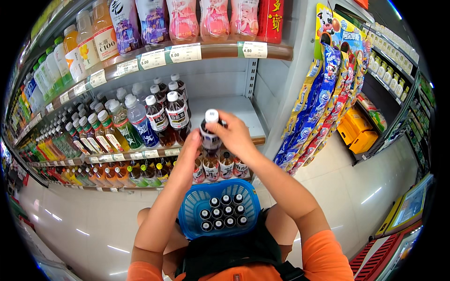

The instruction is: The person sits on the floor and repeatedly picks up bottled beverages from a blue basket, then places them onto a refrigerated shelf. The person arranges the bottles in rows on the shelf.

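A dark drink bottle (pixel 211 137) with a white cap stands upright in the air before the shelf's right part. My right hand (pixel 233 133) grips it near the neck, the thumb across its front. Along the bottle's left side is my left hand (pixel 191 145), seen edge-on; whether its fingers press on the bottle is hidden. Below, between my knees, a blue plastic basket (pixel 186 210) holds several upright dark bottles (pixel 217 213) with white caps. Similar oolong tea bottles (pixel 178 114) stand in rows on the middle shelf (pixel 218 105), left of my hands.
Other drinks (pixel 102 130) fill the shelf leftwards. Above, an upper shelf edge (pixel 221 52) with price tags carries more bottles. Small bottles (pixel 211 167) line the lower shelf. Hanging candy strips (pixel 316 112) cover the right end panel. Yellow boxes (pixel 357 128) sit beyond.
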